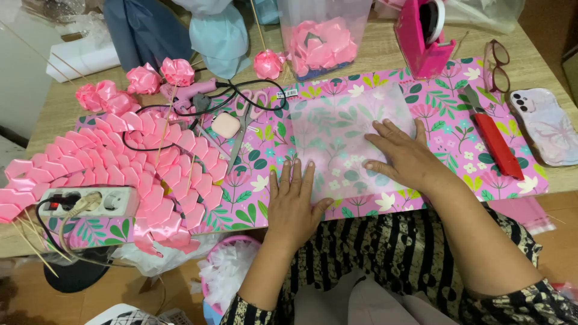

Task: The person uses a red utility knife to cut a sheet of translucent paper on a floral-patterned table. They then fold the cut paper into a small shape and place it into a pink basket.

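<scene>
Paper, satin and wood under our hands

We press a frosted, matt translucent sheet [352,141] onto glossy floral wrapping paper [445,114]; left, satin ribbon petals [150,174] shine; the wooden counter [373,48] looks smooth.

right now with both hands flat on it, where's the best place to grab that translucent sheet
Probably its far right corner, coming in from the right. The sheet lies flat on the floral paper, so there is no raised edge; a corner must be peeled up first. The left hand pins the near edge and the right hand covers the right side, leaving the far corners bare.
</scene>
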